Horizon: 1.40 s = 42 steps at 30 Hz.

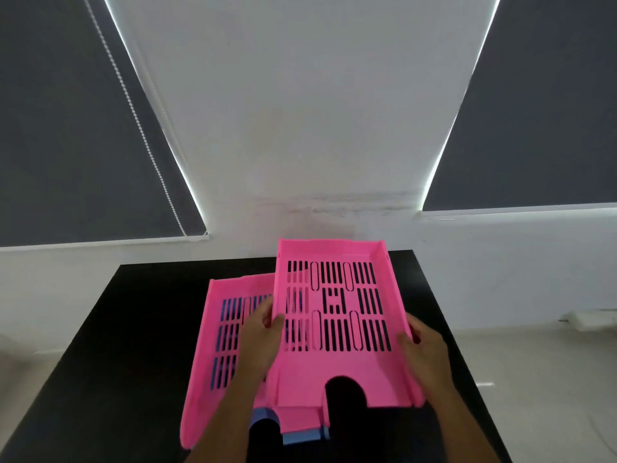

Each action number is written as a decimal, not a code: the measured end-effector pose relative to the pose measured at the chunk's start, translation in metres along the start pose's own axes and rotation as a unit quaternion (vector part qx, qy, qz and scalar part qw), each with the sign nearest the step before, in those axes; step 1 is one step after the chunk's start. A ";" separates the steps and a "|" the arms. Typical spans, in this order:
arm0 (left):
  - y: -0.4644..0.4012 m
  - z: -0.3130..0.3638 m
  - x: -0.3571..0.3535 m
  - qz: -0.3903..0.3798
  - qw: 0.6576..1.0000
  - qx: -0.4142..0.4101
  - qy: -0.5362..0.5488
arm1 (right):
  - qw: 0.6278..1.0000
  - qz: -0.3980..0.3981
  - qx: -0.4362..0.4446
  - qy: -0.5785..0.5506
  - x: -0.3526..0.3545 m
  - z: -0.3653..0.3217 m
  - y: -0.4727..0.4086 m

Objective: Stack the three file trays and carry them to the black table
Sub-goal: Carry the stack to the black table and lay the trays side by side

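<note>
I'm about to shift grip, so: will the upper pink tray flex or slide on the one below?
The upper pink tray looks like thin slotted plastic, so probably light and slightly flexible. Left hand and right hand hold its side walls. It sits askew over the lower pink tray, so smooth plastic may slide.

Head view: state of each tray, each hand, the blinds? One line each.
Top pink tray: held by both hands, offset right of the tray below, not seated.
Second pink tray: under it, on the blue tray.
Blue tray: bottom, mostly hidden, front edge showing.
Left hand: gripping the top tray's left wall.
Right hand: gripping its right wall.
Black table: bearing the stack.
Blinds: down.
</note>
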<state>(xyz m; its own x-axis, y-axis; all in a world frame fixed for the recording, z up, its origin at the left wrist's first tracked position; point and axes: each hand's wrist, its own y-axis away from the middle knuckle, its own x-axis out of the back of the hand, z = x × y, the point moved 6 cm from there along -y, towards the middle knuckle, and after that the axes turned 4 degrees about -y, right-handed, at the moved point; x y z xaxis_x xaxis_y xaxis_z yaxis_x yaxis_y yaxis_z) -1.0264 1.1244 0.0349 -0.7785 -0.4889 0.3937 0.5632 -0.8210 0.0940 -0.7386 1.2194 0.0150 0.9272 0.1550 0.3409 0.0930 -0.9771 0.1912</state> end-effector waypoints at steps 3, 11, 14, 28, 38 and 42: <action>0.004 0.015 -0.044 -0.022 0.999 -0.023 -0.005 | 1.000 0.023 0.000 0.018 0.040 0.014 -0.005; 0.019 0.015 -0.134 -0.075 0.997 0.005 -0.030 | 0.998 0.050 -0.029 0.040 0.105 0.061 -0.013; 0.033 -0.003 -0.149 -0.081 0.994 0.048 -0.053 | 0.997 0.032 -0.031 0.059 0.108 0.086 -0.014; 0.047 -0.051 -0.170 -0.081 0.985 0.116 -0.100 | 0.998 0.016 -0.034 0.051 0.092 0.136 -0.008; 0.036 -0.077 -0.177 -0.103 0.982 0.125 -0.100 | 0.996 0.033 -0.061 0.058 0.086 0.131 -0.019; 0.033 -0.035 -0.164 -0.104 0.987 0.090 -0.083 | 0.995 0.080 -0.036 0.055 0.077 0.108 -0.026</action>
<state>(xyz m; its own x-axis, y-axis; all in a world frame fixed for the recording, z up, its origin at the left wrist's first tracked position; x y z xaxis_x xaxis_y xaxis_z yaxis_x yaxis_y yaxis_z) -0.8899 1.1669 -0.0582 -0.8345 -0.2485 0.4917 0.4482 -0.8254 0.3434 -0.6305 1.2410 -0.0637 0.8829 0.0174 0.4692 -0.0817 -0.9784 0.1900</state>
